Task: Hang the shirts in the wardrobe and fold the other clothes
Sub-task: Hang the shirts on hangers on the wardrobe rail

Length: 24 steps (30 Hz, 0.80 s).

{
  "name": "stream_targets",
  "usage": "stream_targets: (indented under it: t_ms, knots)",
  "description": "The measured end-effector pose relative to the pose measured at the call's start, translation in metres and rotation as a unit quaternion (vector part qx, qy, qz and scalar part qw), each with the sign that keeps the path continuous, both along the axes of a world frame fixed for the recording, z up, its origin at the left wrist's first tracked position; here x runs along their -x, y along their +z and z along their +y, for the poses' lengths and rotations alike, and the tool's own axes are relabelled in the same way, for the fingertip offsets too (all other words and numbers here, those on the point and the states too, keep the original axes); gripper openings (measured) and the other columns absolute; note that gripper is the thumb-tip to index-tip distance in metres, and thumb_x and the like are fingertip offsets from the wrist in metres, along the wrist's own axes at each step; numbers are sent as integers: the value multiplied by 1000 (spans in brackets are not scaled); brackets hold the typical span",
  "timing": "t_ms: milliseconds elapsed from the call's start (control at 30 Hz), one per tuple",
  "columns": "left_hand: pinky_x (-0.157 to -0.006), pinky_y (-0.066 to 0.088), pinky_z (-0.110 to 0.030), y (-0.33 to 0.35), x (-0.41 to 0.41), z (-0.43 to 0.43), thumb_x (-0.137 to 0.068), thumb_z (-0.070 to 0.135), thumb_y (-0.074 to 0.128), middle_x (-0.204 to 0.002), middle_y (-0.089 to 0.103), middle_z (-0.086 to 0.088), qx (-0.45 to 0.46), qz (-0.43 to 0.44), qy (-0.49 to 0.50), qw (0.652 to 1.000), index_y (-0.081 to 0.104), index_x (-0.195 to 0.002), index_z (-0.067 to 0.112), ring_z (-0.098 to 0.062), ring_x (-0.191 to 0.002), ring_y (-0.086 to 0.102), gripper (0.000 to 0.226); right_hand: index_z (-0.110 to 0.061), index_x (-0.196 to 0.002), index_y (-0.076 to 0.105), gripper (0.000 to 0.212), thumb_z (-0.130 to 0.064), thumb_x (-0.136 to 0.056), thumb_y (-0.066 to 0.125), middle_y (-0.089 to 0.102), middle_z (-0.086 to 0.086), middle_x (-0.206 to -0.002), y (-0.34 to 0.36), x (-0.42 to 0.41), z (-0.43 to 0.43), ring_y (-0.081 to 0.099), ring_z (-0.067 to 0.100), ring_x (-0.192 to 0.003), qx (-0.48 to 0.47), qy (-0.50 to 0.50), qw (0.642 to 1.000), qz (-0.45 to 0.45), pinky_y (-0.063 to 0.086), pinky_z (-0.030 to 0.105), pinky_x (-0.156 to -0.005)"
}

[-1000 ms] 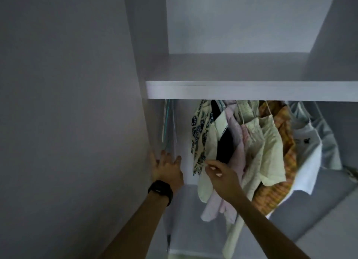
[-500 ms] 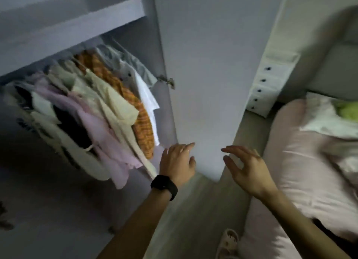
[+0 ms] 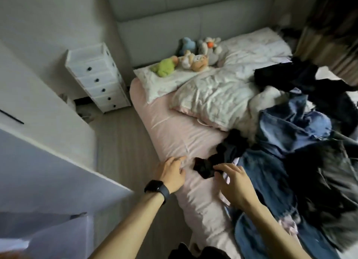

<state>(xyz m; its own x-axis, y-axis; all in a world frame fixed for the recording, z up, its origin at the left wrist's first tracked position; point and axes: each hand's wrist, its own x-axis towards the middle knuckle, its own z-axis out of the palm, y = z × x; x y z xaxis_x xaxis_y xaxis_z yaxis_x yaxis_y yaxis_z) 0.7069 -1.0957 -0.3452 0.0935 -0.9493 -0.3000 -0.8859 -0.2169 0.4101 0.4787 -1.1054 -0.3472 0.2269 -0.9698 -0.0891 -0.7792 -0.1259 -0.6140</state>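
Left hand [image 3: 172,173], right hand [image 3: 236,183] at clothes pile [image 3: 290,161]

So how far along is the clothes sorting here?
Nothing folded shows yet. In hand: the right-hand grip touches a black garment at the edge of the heap; whether it is pinched is unclear. The left-hand grip rests flat on the pink sheet. Left: that whole heap, denim and dark clothes, all unfolded.

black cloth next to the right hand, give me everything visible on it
The black cloth looks soft, matte and unfolded. Its flat near end lies on the pink sheet by the bed's edge; the rest trails back into a bunched dark heap against the blue denim. The right hand touches its right edge with its fingers; whether they pinch it is unclear. The left hand rests on the sheet, apart from it.
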Motion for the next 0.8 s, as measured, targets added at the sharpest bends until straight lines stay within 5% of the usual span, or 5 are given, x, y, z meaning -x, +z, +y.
stream_targets:
  t_ms: [533,800]
  knots:
    - [-110,33,-31,-97,117,-159,-99,32,44,-145,48,9,-83,-47,-231,968,41,-149,35,-17,-132,44,49,-21,-121,69,28,-27,-95,63,68,1,-121,-86,138,-61,57,31,-115,-126,-230,964,50,39,31,-97]
    - [-109,38,-43,-204,136,-200,-97,39,45,-163,22,3,-154,-86,-293,940,27,-153,40,-27,-136,41,59,-19,-136,52,46,-39,-95,54,59,9,-135,-192,142,-70,50,33,-120,-297,-306,903,58,42,37,-100]
